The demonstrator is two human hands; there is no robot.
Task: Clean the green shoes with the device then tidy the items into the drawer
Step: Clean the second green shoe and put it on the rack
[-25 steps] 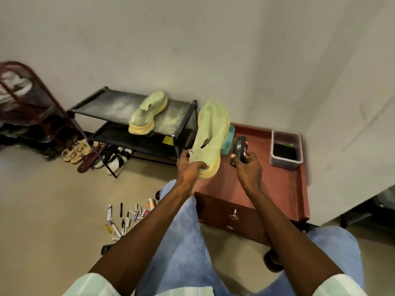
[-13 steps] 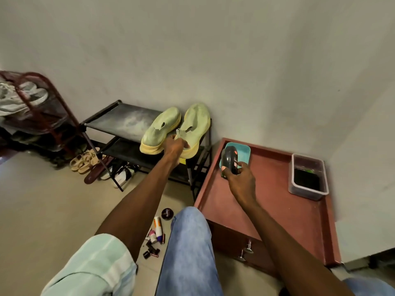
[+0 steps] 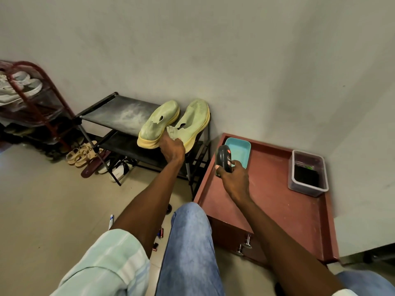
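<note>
Head view: two green shoes sit side by side on the top shelf of a black rack (image 3: 119, 113) against the wall. The left shoe (image 3: 159, 124) lies on its sole, toe toward the wall, with a pale green upper, a small slit opening and a thick yellowish sole. The right shoe (image 3: 191, 122) has the same colours and slit, stands just beside the first, and shows faint dark speckling near its toe. Its heel tab sticks up at the near end. The left hand (image 3: 172, 149) reaches to the heels; its grip is curled at the right shoe's heel, though whether the fingers pinch the heel or only rest there cannot be told.

The right hand (image 3: 235, 179) holds the device (image 3: 223, 159), a dark, rounded body with a red mark and white lettering, fingers wrapped round it, thumb on its left side. It is held upright above the red bench (image 3: 277, 201), in front of a teal tray (image 3: 240, 151) at the bench's far left corner. A clear tub (image 3: 307, 174) with dark contents stands at the far right. The bench's drawer (image 3: 237, 238) front shows metal knobs and looks closed.

On the floor (image 3: 42, 206), sandals (image 3: 80, 153) lie under the rack, and pens (image 3: 111, 221) and small items lie beside the knee. A red rack (image 3: 36, 92) with white shoes stands at far left.
</note>
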